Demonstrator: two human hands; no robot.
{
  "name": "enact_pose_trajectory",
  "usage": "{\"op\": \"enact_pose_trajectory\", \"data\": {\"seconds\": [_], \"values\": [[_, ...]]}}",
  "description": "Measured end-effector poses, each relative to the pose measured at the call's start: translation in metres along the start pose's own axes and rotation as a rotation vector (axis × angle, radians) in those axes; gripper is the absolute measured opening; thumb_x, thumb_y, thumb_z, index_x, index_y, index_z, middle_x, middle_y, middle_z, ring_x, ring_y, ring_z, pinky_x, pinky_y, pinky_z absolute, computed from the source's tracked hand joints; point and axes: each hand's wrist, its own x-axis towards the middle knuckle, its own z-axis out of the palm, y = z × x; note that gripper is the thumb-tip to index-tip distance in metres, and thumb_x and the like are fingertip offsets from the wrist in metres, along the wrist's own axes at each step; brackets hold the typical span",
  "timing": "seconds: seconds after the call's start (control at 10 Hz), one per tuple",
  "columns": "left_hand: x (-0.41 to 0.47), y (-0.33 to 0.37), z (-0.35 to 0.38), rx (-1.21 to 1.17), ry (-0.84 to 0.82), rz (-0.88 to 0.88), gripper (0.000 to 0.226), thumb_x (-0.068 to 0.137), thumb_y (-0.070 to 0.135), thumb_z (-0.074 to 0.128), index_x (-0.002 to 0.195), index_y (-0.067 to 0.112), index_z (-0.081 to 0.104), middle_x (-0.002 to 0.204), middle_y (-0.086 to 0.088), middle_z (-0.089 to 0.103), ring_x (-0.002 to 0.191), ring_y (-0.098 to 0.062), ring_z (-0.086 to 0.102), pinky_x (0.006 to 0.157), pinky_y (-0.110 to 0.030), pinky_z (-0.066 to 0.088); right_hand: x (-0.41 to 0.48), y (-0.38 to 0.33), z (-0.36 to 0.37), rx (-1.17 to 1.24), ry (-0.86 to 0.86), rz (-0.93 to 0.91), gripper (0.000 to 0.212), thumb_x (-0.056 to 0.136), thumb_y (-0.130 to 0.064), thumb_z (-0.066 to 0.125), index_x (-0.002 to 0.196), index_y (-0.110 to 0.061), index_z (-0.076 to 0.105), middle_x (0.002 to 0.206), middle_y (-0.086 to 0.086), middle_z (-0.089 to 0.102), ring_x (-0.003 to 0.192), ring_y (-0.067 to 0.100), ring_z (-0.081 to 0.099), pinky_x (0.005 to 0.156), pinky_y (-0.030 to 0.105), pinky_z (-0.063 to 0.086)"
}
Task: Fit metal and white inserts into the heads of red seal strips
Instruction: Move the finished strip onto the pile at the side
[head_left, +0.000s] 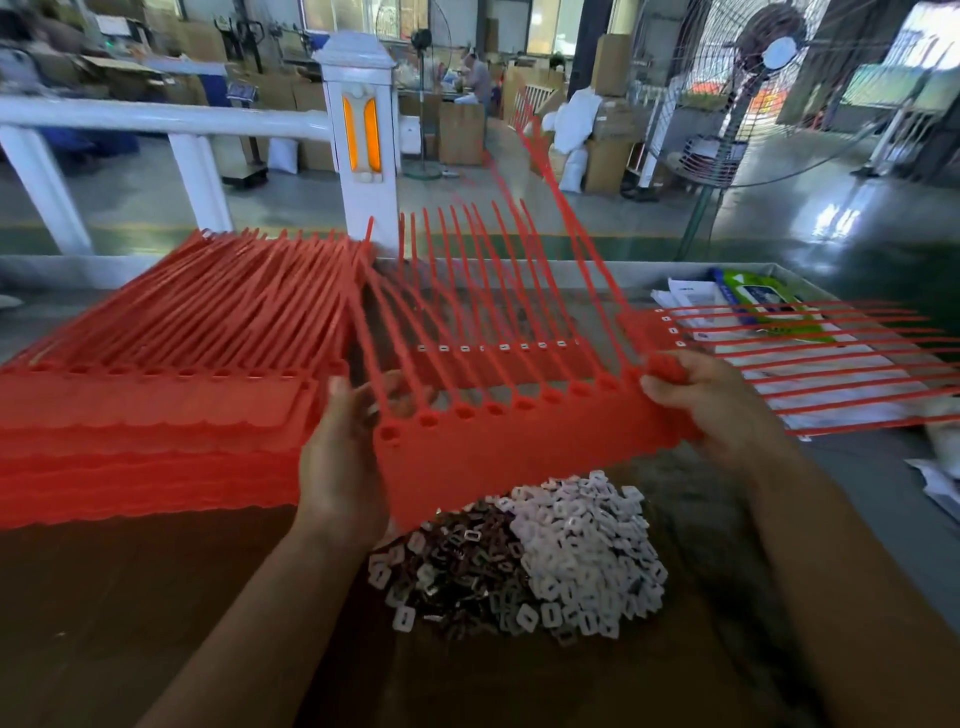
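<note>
left hand (337, 467), right hand (717, 410) fingers grip one strip sheet (519, 452) | two piles: metal inserts (452, 566), white inserts (587, 551)

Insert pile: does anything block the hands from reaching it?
Yes. The strip sheet, gripped by the left hand and right hand, hangs over the far edge of the insert pile. The pile's near side lies uncovered.

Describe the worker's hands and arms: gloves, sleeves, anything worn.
The left hand and right hand are both bare, with no gloves and no ring or watch that I can make out. The left forearm and right forearm are uncovered down to the picture's lower edge. No sleeve is in view.
</note>
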Motion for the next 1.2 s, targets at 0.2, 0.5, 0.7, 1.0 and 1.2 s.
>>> {"op": "enact_pose_trajectory", "data": {"seconds": [0.2,0.5,0.7,1.0,1.2], "values": [[-0.014,-0.004,0.013,0.182,-0.351,0.120,0.056,0.084,0.000,0.049,0.135,0.022,0.044,0.125,-0.008,0.059,0.113,-0.025,0.058,0.090,-0.046,0.050,0.009,0.026,-0.008,-0.093,0.210,0.010,0.021,0.084,-0.002,0.061,0.099,-0.016,0.060,0.090,-0.004,0.062,0.080,0.010,0.057,0.072,0.024,0.046],[0.000,-0.014,0.001,0.605,0.098,0.404,0.051,0.087,-0.006,0.051,0.125,0.029,0.052,0.117,0.007,0.060,0.101,-0.001,0.059,0.087,-0.036,0.053,0.018,0.039,0.021,-0.043,0.239,0.005,0.016,0.086,-0.003,0.060,0.099,-0.012,0.058,0.086,-0.001,0.060,0.076,0.009,0.055,0.062,0.017,0.042],[-0.001,-0.007,-0.002,0.615,-0.109,0.396,0.074,0.079,-0.020,0.045,0.125,0.037,0.050,0.139,0.002,0.045,0.124,-0.009,0.047,0.094,-0.031,0.049,0.027,0.040,0.028,-0.078,0.229,-0.001,0.011,0.088,-0.008,0.060,0.088,-0.019,0.057,0.085,-0.006,0.059,0.076,0.005,0.054,0.060,0.019,0.040],[0.006,-0.024,-0.009,1.280,0.004,0.411,0.057,0.085,-0.009,0.049,0.136,0.017,0.045,0.150,-0.005,0.027,0.139,-0.014,0.019,0.102,-0.012,0.009,0.028,0.058,0.028,-0.582,0.293,-0.091,0.038,0.083,-0.024,0.067,0.117,-0.011,0.056,0.108,0.001,0.059,0.095,0.014,0.052,0.080,0.024,0.036],[0.005,-0.024,-0.009,1.273,0.008,0.483,0.052,0.085,-0.008,0.051,0.132,0.015,0.049,0.146,-0.003,0.035,0.134,-0.012,0.026,0.096,-0.003,0.009,0.025,0.056,0.027,-0.521,0.343,-0.112,0.039,0.087,-0.016,0.061,0.125,-0.008,0.055,0.124,0.010,0.058,0.104,0.017,0.054,0.081,0.021,0.036]]}}
